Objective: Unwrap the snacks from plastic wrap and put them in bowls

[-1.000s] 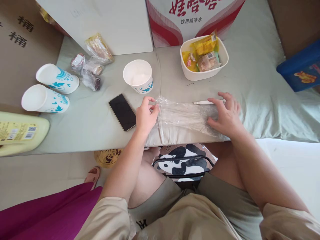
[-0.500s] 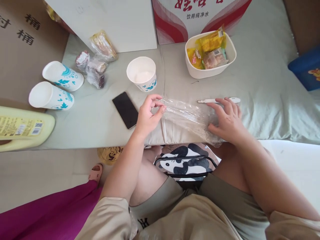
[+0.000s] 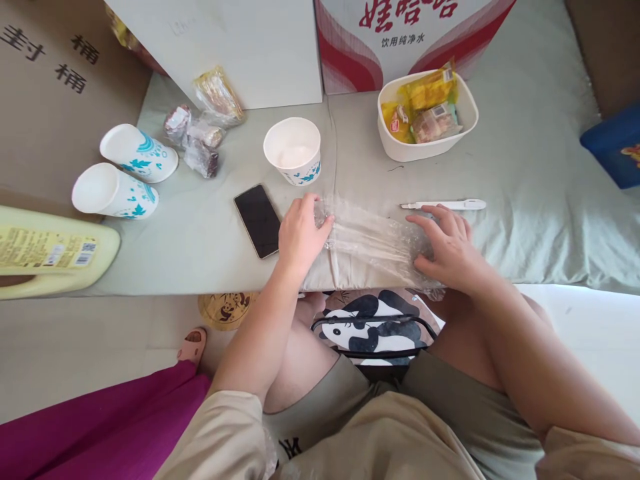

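Within curled left fingers (image 3: 326, 229), one end of clear plastic film (image 3: 373, 237); beneath wide right fingers (image 3: 424, 223), the other.

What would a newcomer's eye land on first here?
Probably the clear plastic film between the left hand and the right hand, near the front edge of the cloth-covered surface. Beyond it, the red-and-white box stands out at the back, and bright purple fabric fills the lower left.

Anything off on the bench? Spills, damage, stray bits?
One small oddity: a dark squiggle on the pale cloth, just in front of the tub. Could be hair, thread or a mark; too small to tell. The plastic is crumpled. No spill visible.
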The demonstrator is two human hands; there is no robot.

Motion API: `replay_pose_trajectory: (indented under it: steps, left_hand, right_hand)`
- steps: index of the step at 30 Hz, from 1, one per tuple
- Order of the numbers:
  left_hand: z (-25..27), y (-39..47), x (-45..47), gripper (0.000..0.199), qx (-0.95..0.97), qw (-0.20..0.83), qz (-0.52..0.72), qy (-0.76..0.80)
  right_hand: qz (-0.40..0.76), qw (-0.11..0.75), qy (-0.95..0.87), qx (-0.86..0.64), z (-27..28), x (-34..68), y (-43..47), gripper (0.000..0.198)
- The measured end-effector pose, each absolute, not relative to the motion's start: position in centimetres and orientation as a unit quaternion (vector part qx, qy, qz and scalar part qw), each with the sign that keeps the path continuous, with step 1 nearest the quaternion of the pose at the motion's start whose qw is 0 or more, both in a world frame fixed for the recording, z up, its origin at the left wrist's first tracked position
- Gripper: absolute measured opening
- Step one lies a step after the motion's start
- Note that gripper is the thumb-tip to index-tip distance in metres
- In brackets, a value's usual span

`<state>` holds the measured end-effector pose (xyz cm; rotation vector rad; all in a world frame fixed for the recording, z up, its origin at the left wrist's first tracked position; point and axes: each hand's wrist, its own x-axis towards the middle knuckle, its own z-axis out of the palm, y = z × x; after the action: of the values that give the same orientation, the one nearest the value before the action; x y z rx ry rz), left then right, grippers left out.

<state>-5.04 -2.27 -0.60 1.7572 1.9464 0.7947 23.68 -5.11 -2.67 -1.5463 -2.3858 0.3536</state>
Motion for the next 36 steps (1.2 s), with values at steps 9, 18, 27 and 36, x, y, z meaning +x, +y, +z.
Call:
replay_pose_trajectory:
  steps: [9,18,27,36]
  left_hand:
    - [-1.5,-1.1,-4.3,0.032,0.635,0.354,0.333,0.601]
    - [-0.7,0.0,-3.7,0.052,0.547,0.555,0.458,0.428]
    - [-1.5,-0.8,-1.1,0.06,0.422,0.757,0.336,0.37]
    - [-1.4,-0.3,-0.3,0.017,0.483,0.637,0.325,0.505]
  right_hand:
    - [0.233,0.153,-0.83,-0.482,-0.8,24.1,-5.2,0.054]
    - [0.465,0.188,-0.72,-0.479,-0.3,20.9,-2.4,0.024]
    - [0.547,0.436,-0.489,-0.521,-1.3,18.1,-1.9,0.025]
    - [0.567,0.421,-0.489,-0.513,-2.3,19.3,-2.1,0.024]
